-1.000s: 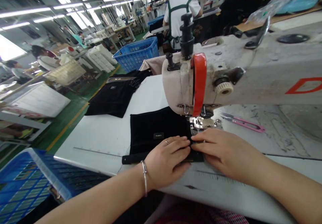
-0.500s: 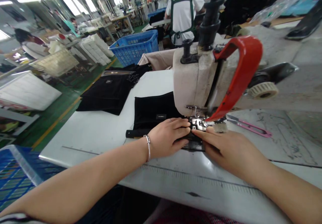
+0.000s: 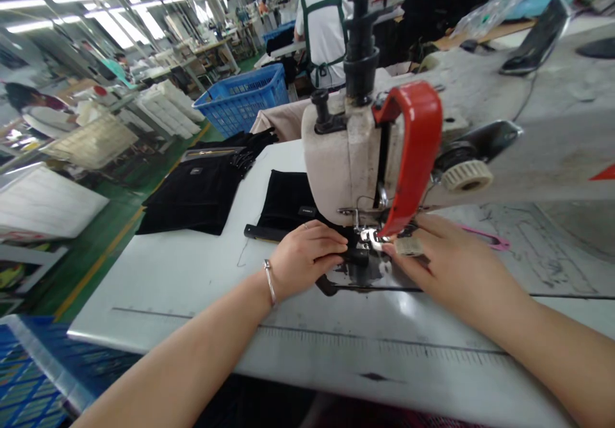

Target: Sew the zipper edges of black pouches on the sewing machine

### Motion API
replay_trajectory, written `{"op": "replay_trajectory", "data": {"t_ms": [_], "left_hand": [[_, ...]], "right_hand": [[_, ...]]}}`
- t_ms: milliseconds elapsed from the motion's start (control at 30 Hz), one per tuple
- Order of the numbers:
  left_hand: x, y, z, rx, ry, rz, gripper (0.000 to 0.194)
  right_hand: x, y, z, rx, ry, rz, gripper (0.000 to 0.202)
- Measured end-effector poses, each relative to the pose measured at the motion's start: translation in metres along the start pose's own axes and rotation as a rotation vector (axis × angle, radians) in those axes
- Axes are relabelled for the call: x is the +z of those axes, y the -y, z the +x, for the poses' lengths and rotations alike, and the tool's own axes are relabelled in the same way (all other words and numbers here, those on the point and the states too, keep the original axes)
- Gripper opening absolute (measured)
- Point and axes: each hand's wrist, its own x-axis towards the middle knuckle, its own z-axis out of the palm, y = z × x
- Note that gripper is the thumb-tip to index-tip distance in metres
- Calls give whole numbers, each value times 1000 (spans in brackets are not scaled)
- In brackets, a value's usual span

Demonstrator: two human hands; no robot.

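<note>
A black fabric piece [image 3: 286, 200] with a small label lies on the sewing machine's bed, its right end by the presser foot [image 3: 369, 239]. Along its near edge runs a black strip [image 3: 263, 232]. My left hand [image 3: 307, 258], with a bracelet at the wrist, presses on the fabric with its fingers together, left of the foot. On the other side, my right hand [image 3: 446, 258] is spread around the needle area, thumb and fingers apart; some fingertips are hidden behind the machine parts. I see nothing held in it.
A red lever [image 3: 418, 152] hangs over the needle area of the sewing machine [image 3: 331, 159]. Pink-handled snips [image 3: 494, 241] lie behind my right hand. Stacked black pieces [image 3: 192, 191] are at the table's left. Blue baskets [image 3: 245, 98] and a person [image 3: 327, 24] are beyond.
My right hand has moved away from my left, its fingers opening around the presser foot. My left hand has drawn slightly away from the foot with the fabric's near edge. The view has shifted.
</note>
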Motion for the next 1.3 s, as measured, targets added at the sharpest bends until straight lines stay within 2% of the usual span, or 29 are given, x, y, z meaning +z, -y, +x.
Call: {"op": "replay_trajectory", "data": {"t_ms": [133, 267, 367, 600, 967, 1300], "left_hand": [[4, -8, 1, -41, -43, -12, 9], [11, -21, 1, -45, -20, 57, 12], [14, -26, 2, -43, -46, 88, 13], [17, -22, 6, -57, -85, 66, 11], [24, -8, 16, -87, -155, 102, 9], [25, -6, 19, -162, -130, 129, 9]], "right_hand": [[1, -2, 2, 19, 34, -118, 33], [8, 4, -3, -136, 9, 108, 14], [16, 8, -7, -243, 20, 229, 17], [21, 8, -7, -230, -41, 229, 14], [27, 5, -2, -186, -56, 61, 21], [32, 3, 0, -162, -49, 54, 21]]}}
